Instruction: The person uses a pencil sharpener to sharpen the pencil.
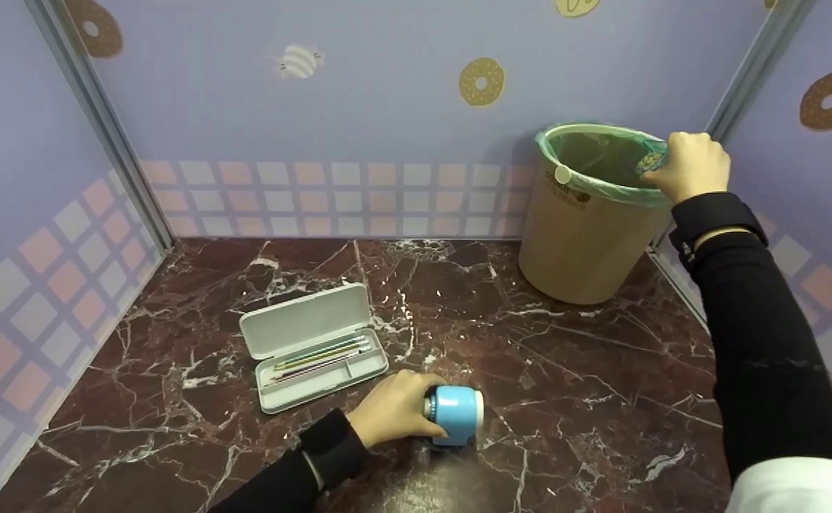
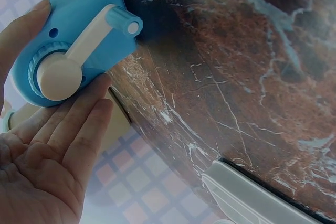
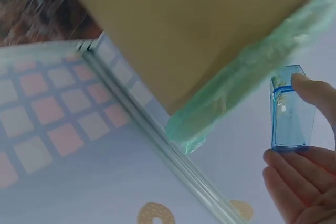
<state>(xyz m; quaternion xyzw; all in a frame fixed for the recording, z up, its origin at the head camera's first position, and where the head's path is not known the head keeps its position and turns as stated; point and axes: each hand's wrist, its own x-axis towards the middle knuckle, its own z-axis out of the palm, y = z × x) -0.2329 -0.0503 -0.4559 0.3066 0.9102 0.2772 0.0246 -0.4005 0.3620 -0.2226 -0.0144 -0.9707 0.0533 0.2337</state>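
My left hand (image 1: 398, 410) holds a blue crank pencil sharpener (image 1: 456, 415) on the marbled table, thumb on one side and fingers on the other. Its white crank arm (image 2: 90, 38) with a blue knob shows in the left wrist view. Up at the right, my right hand (image 1: 697, 167) pinches a clear blue plastic shavings drawer (image 3: 292, 116) between thumb and fingers. Some pale shavings show inside the drawer. It is tilted over the mouth of a tan waste bin (image 1: 587, 242), which has a green liner bag (image 3: 231, 95) folded over its rim.
An open white pencil case (image 1: 305, 324) lies left of centre on the table (image 1: 174, 442), with several pencils (image 1: 323, 360) in it. Patterned purple walls (image 1: 387, 92) close in the back and both sides. The bin stands in the back right corner.
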